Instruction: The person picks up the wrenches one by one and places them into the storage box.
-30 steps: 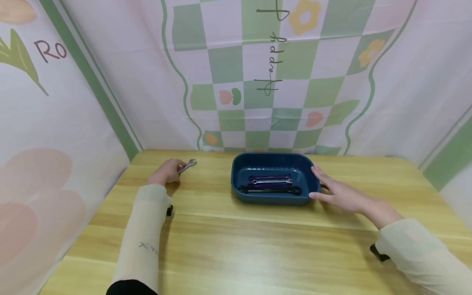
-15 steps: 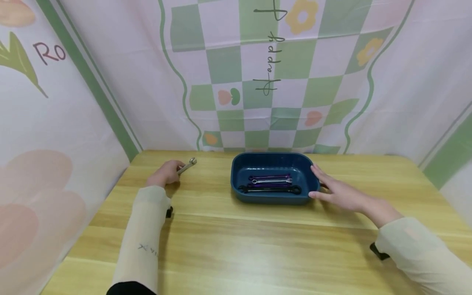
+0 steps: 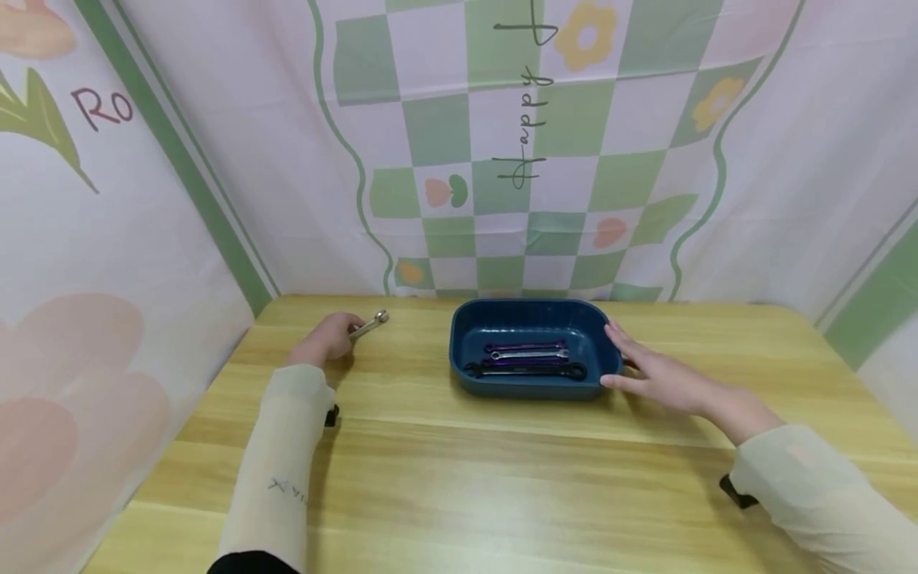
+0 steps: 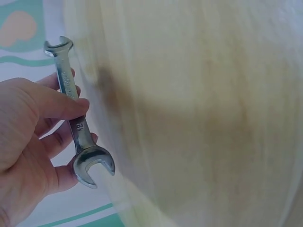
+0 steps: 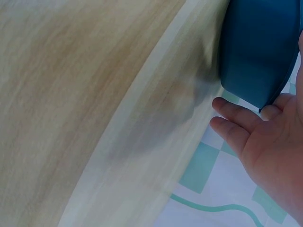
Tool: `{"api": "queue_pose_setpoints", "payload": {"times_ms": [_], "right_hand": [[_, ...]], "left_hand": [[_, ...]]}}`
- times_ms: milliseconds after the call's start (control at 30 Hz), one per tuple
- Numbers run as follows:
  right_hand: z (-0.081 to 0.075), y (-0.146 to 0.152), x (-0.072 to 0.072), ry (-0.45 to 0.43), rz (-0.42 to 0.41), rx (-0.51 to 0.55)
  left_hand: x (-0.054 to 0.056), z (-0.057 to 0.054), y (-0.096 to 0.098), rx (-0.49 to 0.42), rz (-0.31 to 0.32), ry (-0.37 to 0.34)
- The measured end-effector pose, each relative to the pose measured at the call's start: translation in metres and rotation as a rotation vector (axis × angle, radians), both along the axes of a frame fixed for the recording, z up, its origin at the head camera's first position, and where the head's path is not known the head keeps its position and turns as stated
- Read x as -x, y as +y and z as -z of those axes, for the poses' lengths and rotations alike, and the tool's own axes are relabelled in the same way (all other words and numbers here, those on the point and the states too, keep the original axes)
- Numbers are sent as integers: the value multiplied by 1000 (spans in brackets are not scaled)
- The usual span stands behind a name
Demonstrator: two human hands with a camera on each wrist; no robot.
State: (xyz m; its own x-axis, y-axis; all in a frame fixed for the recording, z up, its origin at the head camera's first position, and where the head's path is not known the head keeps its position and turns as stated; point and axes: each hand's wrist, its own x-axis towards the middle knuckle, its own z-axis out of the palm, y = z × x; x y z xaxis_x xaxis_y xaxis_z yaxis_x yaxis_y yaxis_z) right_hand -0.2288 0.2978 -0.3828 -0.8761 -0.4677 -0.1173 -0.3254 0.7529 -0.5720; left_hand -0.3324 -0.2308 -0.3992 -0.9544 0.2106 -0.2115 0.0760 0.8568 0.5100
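My left hand (image 3: 334, 335) pinches a silver double open-end wrench (image 4: 69, 89) between thumb and fingers, at the back left of the table. In the left wrist view both of its forked ends stick out past the fingers, the wider one at the bottom. My right hand (image 3: 670, 381) rests at the right end of a dark blue plastic bin (image 3: 531, 391), thumb near the front corner, fingers spread toward the back rim. Inside the bin lie several combination wrenches side by side: a black wrench (image 3: 527, 370) in front, a silver wrench (image 3: 527, 355) and purple wrenches (image 3: 527, 346) behind it.
A light wood-grain table (image 3: 466, 478) carries the bin close to its far edge. Just behind hangs a curtain (image 3: 574, 127) with green and white checks and flowers, and another printed cloth (image 3: 93, 239) closes off the left side.
The wrench in my left hand has turned over a little, and that hand has shifted slightly to the right. My right hand and the bin have stayed put.
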Motion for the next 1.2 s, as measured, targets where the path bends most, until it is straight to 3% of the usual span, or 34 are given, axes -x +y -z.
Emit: {"api": "queue_pose_setpoints", "payload": {"times_ms": [233, 533, 700, 933, 1200], "right_hand": [[0, 0, -1, -4, -1, 11], [-1, -2, -2, -12, 2, 2], [-1, -1, -1, -7, 1, -3], [0, 0, 0, 5, -3, -5], [2, 0, 1, -8, 3, -4]], "left_hand": [[-4, -7, 2, -3, 17, 60], [-4, -13, 5, 37, 103, 149], [-8, -19, 8, 50, 120, 166], [-9, -27, 20, 86, 148, 178], [-10, -31, 37, 92, 183, 278]]}}
